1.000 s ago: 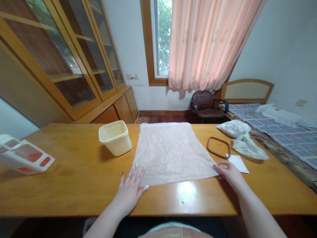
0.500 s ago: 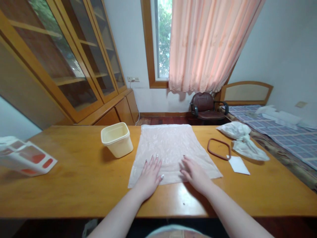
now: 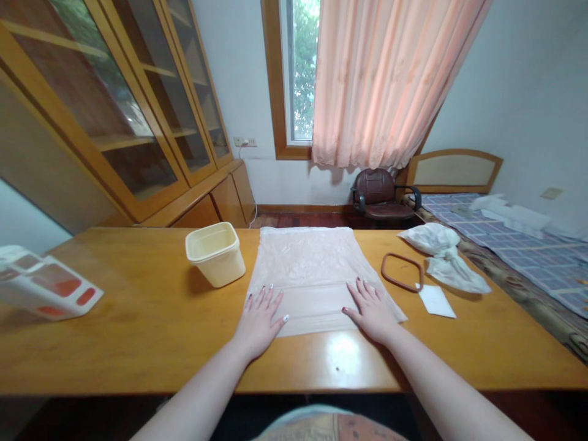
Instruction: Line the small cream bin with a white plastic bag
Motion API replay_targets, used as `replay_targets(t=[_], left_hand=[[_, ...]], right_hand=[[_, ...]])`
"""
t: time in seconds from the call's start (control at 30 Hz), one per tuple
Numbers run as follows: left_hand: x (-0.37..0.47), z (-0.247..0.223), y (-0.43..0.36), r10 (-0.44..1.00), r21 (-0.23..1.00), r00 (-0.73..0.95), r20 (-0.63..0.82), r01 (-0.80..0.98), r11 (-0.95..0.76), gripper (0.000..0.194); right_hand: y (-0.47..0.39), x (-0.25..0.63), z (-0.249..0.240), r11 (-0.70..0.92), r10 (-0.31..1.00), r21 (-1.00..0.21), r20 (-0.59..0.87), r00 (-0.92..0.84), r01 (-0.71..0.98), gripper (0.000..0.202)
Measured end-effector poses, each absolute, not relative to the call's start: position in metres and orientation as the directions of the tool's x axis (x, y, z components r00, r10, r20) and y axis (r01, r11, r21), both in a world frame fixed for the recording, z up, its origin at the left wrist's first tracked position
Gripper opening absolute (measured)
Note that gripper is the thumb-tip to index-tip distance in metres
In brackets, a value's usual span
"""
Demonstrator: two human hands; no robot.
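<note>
A thin, whitish plastic bag (image 3: 312,254) lies spread flat on the wooden table, wrinkled toward its far end and smoother near me. My left hand (image 3: 258,321) rests flat on its near left part, fingers spread. On the near right part lies my right hand (image 3: 373,311), palm down with the fingers apart. The strip of plastic between the two hands looks stretched smooth. Neither hand grips anything. Beyond my left hand stands a pale yellow plastic tub (image 3: 215,254), and a brown rounded frame (image 3: 402,272) lies beyond my right hand.
A white card (image 3: 436,301) lies beside the frame. Behind it sits a knotted white plastic bag (image 3: 444,256). A white and orange container (image 3: 48,285) stands at the table's left end. Past the wooden table (image 3: 151,343) are a chair (image 3: 383,195) and a bed (image 3: 514,239).
My hands have moved apart, the left one leftward and the right one rightward, both still on the plastic. The near part of the bag between them has become smoother.
</note>
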State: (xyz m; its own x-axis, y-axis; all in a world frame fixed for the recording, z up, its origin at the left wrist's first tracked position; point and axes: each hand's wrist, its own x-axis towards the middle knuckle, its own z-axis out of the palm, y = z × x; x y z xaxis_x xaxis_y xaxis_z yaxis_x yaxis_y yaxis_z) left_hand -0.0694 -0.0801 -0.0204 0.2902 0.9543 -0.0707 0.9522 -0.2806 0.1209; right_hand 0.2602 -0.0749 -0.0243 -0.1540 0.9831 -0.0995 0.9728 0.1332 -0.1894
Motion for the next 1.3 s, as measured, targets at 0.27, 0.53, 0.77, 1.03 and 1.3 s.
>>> replay_targets(t=[0.27, 0.53, 0.77, 1.03, 1.3], left_hand=[[-0.1, -0.02, -0.091, 0.982, 0.067, 0.183, -0.055, 0.982, -0.179, 0.069], [-0.119, -0.031, -0.112, 0.99, 0.022, 0.119, -0.071, 0.993, -0.118, 0.076], [-0.119, -0.02, -0.107, 0.993, 0.071, 0.1, -0.056, 0.993, -0.096, 0.073], [-0.014, -0.001, -0.052, 0.868, 0.286, 0.494, -0.051, 0.84, -0.461, 0.058], [-0.016, -0.024, -0.044, 0.92, 0.195, 0.392, -0.024, 0.904, -0.38, 0.055]], right_hand=[[-0.082, 0.319, -0.04, 0.01, 0.998, -0.089, -0.053, -0.015, 0.996, 0.079], [-0.107, 0.321, -0.04, -0.054, 0.993, -0.045, -0.109, 0.049, 0.998, 0.082], [-0.11, 0.305, -0.028, -0.148, 0.989, -0.122, -0.038, 0.145, 0.981, 0.078], [-0.07, 0.167, 0.014, 0.428, 0.867, -0.568, 0.039, -0.496, 0.703, 0.062], [-0.047, 0.175, -0.018, 0.336, 0.926, -0.364, -0.04, -0.374, 0.869, 0.062]])
